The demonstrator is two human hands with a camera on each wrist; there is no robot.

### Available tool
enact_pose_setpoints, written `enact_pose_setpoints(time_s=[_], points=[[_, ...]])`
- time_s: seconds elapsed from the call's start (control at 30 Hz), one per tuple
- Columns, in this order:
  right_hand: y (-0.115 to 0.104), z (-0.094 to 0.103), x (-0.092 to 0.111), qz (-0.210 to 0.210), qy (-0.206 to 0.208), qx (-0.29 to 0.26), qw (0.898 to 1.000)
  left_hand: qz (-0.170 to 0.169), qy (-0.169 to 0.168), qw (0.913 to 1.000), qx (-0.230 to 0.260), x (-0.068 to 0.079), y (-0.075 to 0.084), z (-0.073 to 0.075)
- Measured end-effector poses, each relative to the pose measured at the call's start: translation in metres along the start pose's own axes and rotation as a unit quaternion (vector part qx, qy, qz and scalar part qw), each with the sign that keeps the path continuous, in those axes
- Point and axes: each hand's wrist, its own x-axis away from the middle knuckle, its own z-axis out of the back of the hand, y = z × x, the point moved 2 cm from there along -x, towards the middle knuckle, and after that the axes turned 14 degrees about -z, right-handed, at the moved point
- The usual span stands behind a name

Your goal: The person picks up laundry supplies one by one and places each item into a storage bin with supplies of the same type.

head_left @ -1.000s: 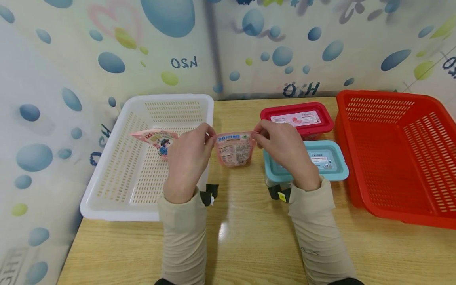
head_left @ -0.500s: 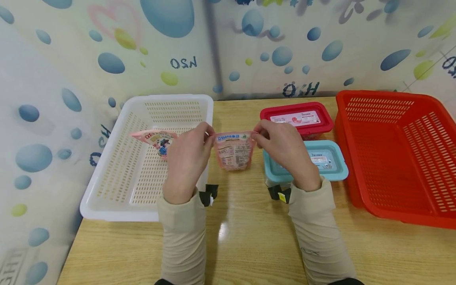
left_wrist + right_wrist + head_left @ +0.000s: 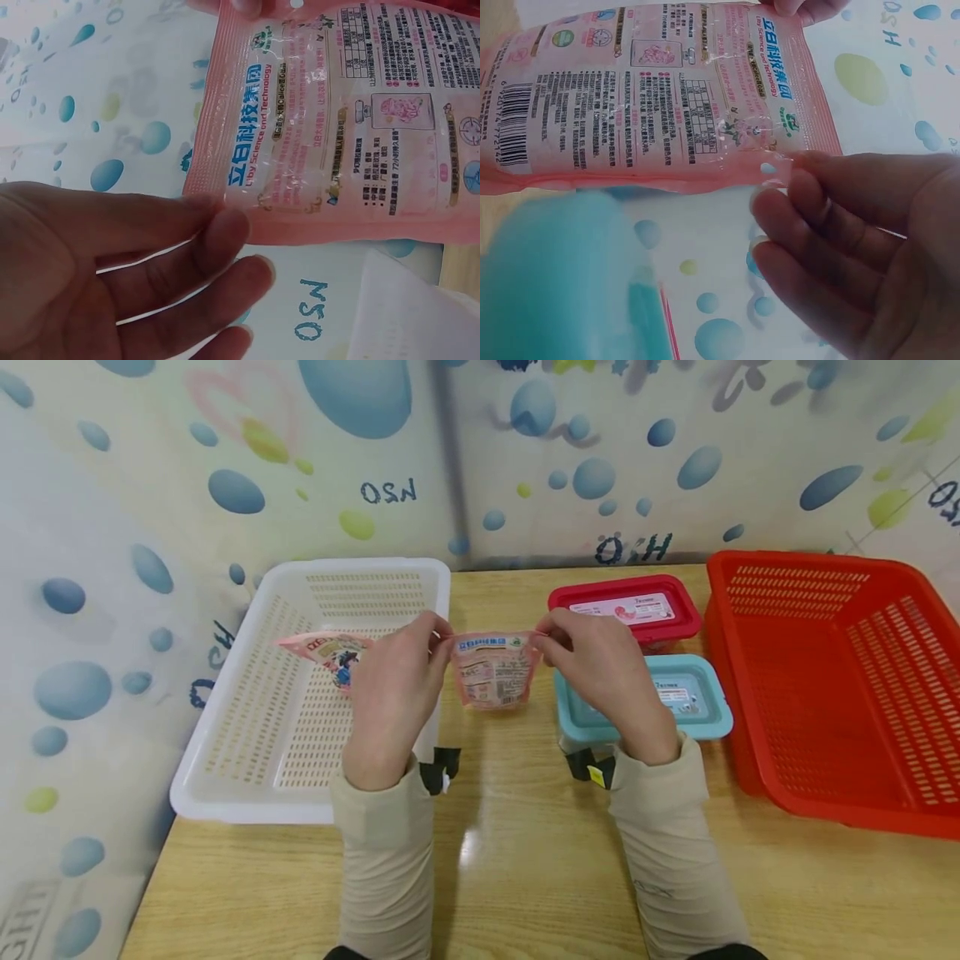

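Note:
A pink printed plastic pouch (image 3: 493, 672) hangs upright over the table between my two hands, its text side facing me. My left hand (image 3: 393, 702) pinches its top left corner between thumb and forefinger. At the top right corner, near a small punched hole, my right hand (image 3: 607, 672) pinches it too; the other fingers are loosely bent in the right wrist view. A barcode shows on the pouch (image 3: 645, 105) there. Behind the left hand, a second pink pouch (image 3: 330, 652) with a cartoon figure stands tilted in the white basket (image 3: 251, 806), partly hidden.
To the right sit a box with a red lid (image 3: 678, 628) and, nearer me, one with a light blue lid (image 3: 708, 693), partly under my right forearm. A red basket (image 3: 847, 693) stands at the far right of the wooden table (image 3: 517, 860). A patterned wall rises behind.
The pouch's lower edge swung slightly down toward me, then back up. Both hands have kept their pinch at the corners and barely moved.

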Motion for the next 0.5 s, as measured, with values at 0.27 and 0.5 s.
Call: enact_pose_setpoints(time_s=[0.27,0.5], points=[[-0.0006,0.0040,0.0034,0.038,0.048,-0.008,0.998,-0.005,0.019,0.9998,0.000,0.0001,0.0009,0.0032],[-0.0025,0.0064,0.0049,0.043,0.066,-0.004,0.997,-0.003,0.028,0.9996,0.004,-0.0003,0.0001,0.0056]])
